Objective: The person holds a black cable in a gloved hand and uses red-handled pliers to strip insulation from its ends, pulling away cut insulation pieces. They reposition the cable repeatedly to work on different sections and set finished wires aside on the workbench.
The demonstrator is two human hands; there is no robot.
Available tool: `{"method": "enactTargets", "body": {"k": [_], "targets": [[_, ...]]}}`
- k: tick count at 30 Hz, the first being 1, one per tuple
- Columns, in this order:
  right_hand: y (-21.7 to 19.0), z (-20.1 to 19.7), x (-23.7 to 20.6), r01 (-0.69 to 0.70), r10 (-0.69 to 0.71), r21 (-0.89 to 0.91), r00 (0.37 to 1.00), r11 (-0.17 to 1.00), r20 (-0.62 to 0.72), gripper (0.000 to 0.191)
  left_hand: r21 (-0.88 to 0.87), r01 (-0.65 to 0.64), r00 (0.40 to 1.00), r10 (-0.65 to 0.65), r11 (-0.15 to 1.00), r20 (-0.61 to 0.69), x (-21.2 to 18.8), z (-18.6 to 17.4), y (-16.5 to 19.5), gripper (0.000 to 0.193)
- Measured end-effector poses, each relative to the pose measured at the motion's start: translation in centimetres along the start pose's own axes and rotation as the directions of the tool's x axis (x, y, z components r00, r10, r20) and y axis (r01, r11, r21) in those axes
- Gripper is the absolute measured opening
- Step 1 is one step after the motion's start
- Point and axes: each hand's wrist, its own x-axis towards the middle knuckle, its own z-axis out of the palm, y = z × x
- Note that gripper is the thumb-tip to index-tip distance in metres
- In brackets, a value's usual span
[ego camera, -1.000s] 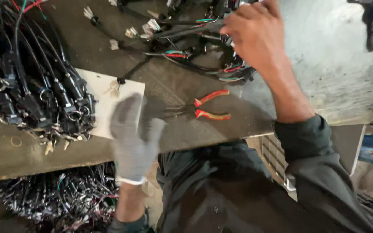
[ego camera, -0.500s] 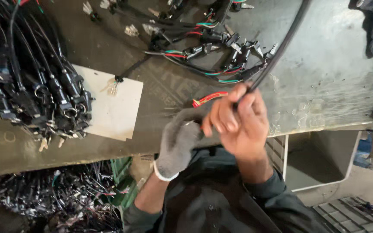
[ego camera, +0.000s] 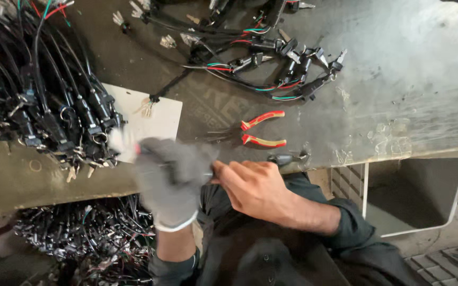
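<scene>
My left hand (ego camera: 172, 180), in a grey knit glove and blurred by motion, is curled at the near edge of the workbench (ego camera: 398, 95). My bare right hand (ego camera: 253, 188) sits just right of it, fingers closed. A thin black cable (ego camera: 208, 173) runs between the two hands. Its black connector end (ego camera: 286, 158) sticks out past my right hand at the bench edge. Red-and-yellow-handled pliers (ego camera: 263, 130) lie on the bench just beyond my right hand, untouched.
A thick bundle of black cables with plugs (ego camera: 54, 106) covers the bench's left side, partly over a white card (ego camera: 157, 119). Loose coloured wire harnesses (ego camera: 271, 58) lie at the back. More wires (ego camera: 80, 238) are heaped under the bench; a white-framed bin (ego camera: 414, 196) stands at right.
My right hand came back from the far harnesses with a black cable and dropped to the bench edge. The gloved left hand closed in beside it and took hold of the cable.
</scene>
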Motion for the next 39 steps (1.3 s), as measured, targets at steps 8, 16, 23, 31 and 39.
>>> {"method": "enactTargets", "body": {"k": [8,16,23,31,39], "targets": [[-1.1,-7.1,3.8,-0.088,0.142,0.379,0.983,0.921,-0.116,0.056,0.069,0.153,0.974,-0.163,0.986,0.156,-1.9,2.3,-1.6,0.030],[0.0,-10.4,1.3,-0.049,0.217,0.999,0.975,0.019,0.044,0.053,0.366,0.063,0.728,-0.294,0.929,0.620,-4.1,5.4,-1.1,0.019],[4.4,-7.9,4.6,0.233,0.401,0.968,0.881,0.098,-0.252,0.048,0.267,0.250,0.761,-0.359,0.931,0.541,-2.0,-0.3,-4.9,0.030],[4.6,2.1,-0.6,-0.675,0.397,0.697,0.724,0.240,0.564,0.059,0.332,0.173,0.951,-0.245,0.927,0.188,0.7,-1.9,-1.9,0.032],[8.0,2.2,-4.2,-0.231,0.190,0.601,0.973,0.765,0.132,0.047,0.339,-0.143,0.981,0.089,0.930,0.171,-1.5,-0.1,-3.8,0.029]]}}
